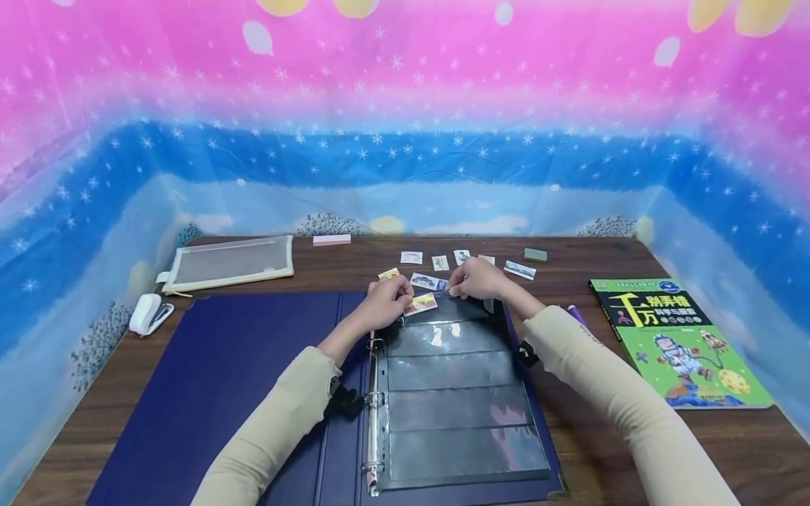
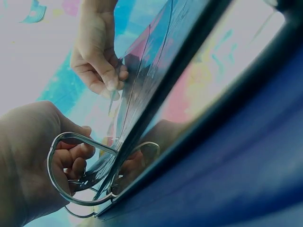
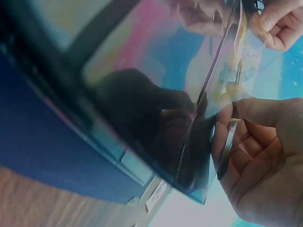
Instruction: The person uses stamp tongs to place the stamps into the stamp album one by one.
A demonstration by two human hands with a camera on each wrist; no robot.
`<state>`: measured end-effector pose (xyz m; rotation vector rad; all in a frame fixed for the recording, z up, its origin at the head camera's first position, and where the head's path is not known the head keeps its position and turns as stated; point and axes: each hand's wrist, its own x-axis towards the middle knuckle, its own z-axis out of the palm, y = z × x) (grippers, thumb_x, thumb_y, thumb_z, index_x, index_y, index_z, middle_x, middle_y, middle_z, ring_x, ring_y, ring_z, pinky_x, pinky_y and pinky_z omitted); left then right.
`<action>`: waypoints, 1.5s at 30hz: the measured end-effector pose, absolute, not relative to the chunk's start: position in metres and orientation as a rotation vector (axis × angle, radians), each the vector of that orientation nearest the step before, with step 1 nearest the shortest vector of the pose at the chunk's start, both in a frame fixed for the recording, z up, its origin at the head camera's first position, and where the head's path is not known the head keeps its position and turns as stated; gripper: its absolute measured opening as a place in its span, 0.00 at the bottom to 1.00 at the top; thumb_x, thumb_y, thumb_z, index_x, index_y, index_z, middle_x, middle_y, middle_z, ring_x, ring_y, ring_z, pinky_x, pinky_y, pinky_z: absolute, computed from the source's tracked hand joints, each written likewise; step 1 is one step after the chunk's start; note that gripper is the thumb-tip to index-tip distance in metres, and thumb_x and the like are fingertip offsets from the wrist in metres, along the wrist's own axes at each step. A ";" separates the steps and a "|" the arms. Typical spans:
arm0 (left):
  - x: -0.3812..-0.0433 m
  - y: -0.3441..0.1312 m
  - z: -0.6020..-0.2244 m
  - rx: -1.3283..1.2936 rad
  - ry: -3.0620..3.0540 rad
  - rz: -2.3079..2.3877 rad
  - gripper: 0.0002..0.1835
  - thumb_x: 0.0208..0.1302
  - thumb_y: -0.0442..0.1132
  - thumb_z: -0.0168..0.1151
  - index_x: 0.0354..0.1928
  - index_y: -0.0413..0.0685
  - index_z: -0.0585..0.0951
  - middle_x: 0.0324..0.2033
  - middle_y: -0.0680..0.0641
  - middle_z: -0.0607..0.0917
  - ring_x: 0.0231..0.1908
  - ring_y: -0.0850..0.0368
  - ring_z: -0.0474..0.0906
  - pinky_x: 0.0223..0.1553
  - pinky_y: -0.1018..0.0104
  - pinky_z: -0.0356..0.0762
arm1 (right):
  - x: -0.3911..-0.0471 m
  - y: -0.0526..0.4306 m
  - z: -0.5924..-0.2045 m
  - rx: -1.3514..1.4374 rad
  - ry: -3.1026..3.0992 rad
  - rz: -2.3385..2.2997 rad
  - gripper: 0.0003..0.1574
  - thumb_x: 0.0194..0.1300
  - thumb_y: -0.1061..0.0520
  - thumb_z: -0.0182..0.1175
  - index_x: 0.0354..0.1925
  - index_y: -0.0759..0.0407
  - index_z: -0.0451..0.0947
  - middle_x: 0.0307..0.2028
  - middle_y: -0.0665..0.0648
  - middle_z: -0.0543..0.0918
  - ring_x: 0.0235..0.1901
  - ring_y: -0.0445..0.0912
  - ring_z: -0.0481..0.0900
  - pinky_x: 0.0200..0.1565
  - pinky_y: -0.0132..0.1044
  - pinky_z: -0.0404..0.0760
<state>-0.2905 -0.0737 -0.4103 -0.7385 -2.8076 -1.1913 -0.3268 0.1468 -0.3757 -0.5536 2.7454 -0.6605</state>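
An album with a dark blue cover (image 1: 253, 393) lies open, a black pocket page (image 1: 462, 372) on its metal rings (image 1: 375, 399). My left hand (image 1: 384, 301) pinches the page's upper edge near the top ring; in the left wrist view that ring (image 2: 49, 165) crosses in front of the fingers. My right hand (image 1: 476, 279) is over the upper right of the page, holding slim metal tweezers (image 3: 228, 149) that slant past the clear film. A yellow and orange stamp (image 1: 420, 303) lies at the top pocket, between both hands.
Several stamps (image 1: 439, 263) are spread behind the album, with a green eraser (image 1: 535, 255) and a pink block (image 1: 332, 239). Mesh pouch (image 1: 230, 263) and white stapler (image 1: 147, 314) are at left. At right lie a green book (image 1: 683, 344) and a purple pen (image 1: 577, 315).
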 end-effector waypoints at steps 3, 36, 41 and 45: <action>-0.291 -0.074 -0.412 -0.740 -2.803 -1.207 0.04 0.64 0.34 0.54 0.34 0.42 0.77 0.27 0.46 0.83 0.37 0.53 0.71 0.55 0.50 0.56 | -0.325 0.143 -0.376 -0.566 2.725 -0.640 0.09 0.61 0.59 0.60 0.39 0.59 0.85 0.30 0.57 0.87 0.22 0.41 0.75 0.28 0.31 0.67; -0.291 -0.073 -0.414 -0.680 -2.795 -1.194 0.03 0.62 0.34 0.56 0.33 0.45 0.78 0.26 0.48 0.83 0.35 0.54 0.73 0.55 0.50 0.57 | -0.325 0.142 -0.388 -0.454 2.658 -0.747 0.11 0.63 0.60 0.56 0.37 0.60 0.85 0.35 0.59 0.87 0.26 0.42 0.83 0.26 0.31 0.74; -0.289 -0.073 -0.413 -0.675 -2.801 -1.188 0.03 0.62 0.34 0.56 0.32 0.45 0.78 0.26 0.48 0.83 0.35 0.54 0.74 0.55 0.50 0.57 | -0.326 0.141 -0.388 -0.496 2.652 -0.711 0.10 0.63 0.60 0.57 0.36 0.59 0.85 0.30 0.57 0.87 0.24 0.42 0.80 0.25 0.31 0.69; -0.289 -0.072 -0.413 -0.658 -2.799 -1.194 0.03 0.62 0.34 0.56 0.32 0.44 0.79 0.26 0.47 0.83 0.36 0.53 0.74 0.57 0.49 0.57 | -0.328 0.141 -0.388 -0.546 2.686 -0.652 0.09 0.62 0.59 0.58 0.36 0.57 0.85 0.28 0.55 0.87 0.21 0.40 0.74 0.27 0.31 0.67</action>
